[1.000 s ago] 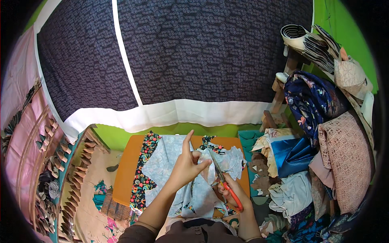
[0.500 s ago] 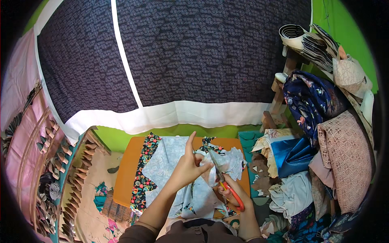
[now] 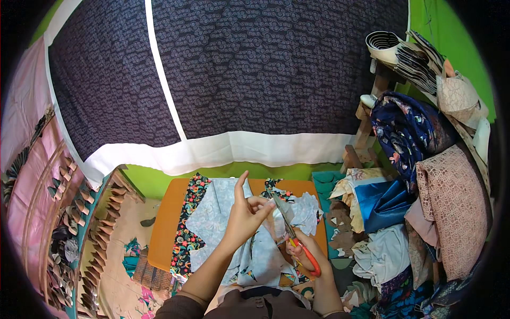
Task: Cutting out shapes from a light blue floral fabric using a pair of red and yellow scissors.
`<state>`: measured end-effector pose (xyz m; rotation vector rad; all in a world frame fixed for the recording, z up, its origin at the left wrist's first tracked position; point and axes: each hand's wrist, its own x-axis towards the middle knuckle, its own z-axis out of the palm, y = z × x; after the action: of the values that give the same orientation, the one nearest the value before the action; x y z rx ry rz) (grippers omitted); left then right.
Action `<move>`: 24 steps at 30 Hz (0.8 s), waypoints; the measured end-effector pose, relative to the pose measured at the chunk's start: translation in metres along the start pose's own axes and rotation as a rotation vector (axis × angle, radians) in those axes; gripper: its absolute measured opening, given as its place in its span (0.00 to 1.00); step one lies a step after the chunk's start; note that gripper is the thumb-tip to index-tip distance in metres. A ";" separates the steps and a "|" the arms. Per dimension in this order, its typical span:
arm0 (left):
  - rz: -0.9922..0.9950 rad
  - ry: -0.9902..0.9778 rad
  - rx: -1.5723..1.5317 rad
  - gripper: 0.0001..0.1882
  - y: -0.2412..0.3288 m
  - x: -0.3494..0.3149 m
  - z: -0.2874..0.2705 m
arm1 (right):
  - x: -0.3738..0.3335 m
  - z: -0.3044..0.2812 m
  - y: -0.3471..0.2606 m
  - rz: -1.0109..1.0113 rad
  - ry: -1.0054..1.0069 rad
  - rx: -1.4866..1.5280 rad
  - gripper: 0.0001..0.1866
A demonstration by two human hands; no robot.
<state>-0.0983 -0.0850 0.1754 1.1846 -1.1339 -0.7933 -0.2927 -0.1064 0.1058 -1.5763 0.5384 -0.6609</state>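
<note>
My right hand (image 3: 304, 250) grips a pair of scissors (image 3: 287, 219) with red-orange handles, their blades pointing up and away from me. The thumb and fingers of my left hand (image 3: 245, 215) are pinched together beside the blade tips, index finger raised. A small piece of pale fabric (image 3: 277, 227) hangs from that pinch, partly hidden behind the scissors. Beneath both hands, pale blue-grey cloth (image 3: 215, 204) lies spread over black floral cloth (image 3: 186, 234). Crumpled pale scraps (image 3: 305, 210) lie right of the blades.
The cloth rests on an orange-brown table (image 3: 162, 234). To the right are piled fabrics, including shiny blue cloth (image 3: 383, 201) and a white bundle (image 3: 382, 255). A rack of pointed shoe-like pieces (image 3: 106, 228) stands at left. A dark patterned curtain (image 3: 265, 69) hangs ahead.
My left hand has shifted slightly left, its thumb and fingers closer together near the scissor tips. The right hand and scissors have barely moved.
</note>
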 end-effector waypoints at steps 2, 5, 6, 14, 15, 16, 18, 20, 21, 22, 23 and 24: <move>0.011 0.019 -0.045 0.44 -0.001 0.000 0.003 | 0.000 0.003 -0.006 0.015 0.001 0.132 0.17; -0.017 -0.045 0.045 0.45 0.002 -0.003 0.003 | -0.001 0.005 -0.009 0.091 0.015 0.232 0.18; -0.018 -0.045 0.045 0.45 0.003 -0.003 0.003 | 0.000 0.004 -0.010 0.092 0.016 0.232 0.18; -0.018 -0.079 0.123 0.45 0.002 -0.003 -0.007 | -0.002 0.001 -0.010 0.100 -0.088 0.165 0.32; -0.019 -0.079 0.122 0.45 0.002 -0.002 -0.008 | -0.002 0.000 -0.009 0.101 -0.088 0.165 0.32; -0.023 -0.087 0.125 0.46 0.003 -0.002 -0.009 | -0.002 0.001 -0.007 0.112 -0.069 0.137 0.36; -0.027 -0.096 0.129 0.46 0.006 -0.001 -0.010 | -0.002 0.000 -0.006 0.122 -0.051 0.109 0.40; -0.079 -0.149 0.148 0.47 0.010 -0.001 -0.012 | -0.001 -0.001 -0.007 0.056 -0.089 0.024 0.39; -0.079 -0.149 0.148 0.47 0.011 -0.002 -0.012 | -0.001 -0.001 -0.007 0.056 -0.089 0.024 0.39; -0.104 -0.165 0.173 0.47 0.012 -0.002 -0.012 | -0.001 0.000 -0.006 0.028 -0.075 -0.004 0.39; -0.129 -0.181 0.197 0.48 0.012 -0.001 -0.011 | -0.001 0.001 -0.006 0.000 -0.061 -0.033 0.38; -0.128 -0.182 0.196 0.48 0.011 -0.001 -0.012 | 0.000 0.002 -0.009 0.001 -0.060 -0.033 0.38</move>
<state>-0.0883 -0.0781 0.1863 1.3807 -1.3186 -0.9183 -0.2922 -0.1041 0.1148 -1.6218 0.5074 -0.6048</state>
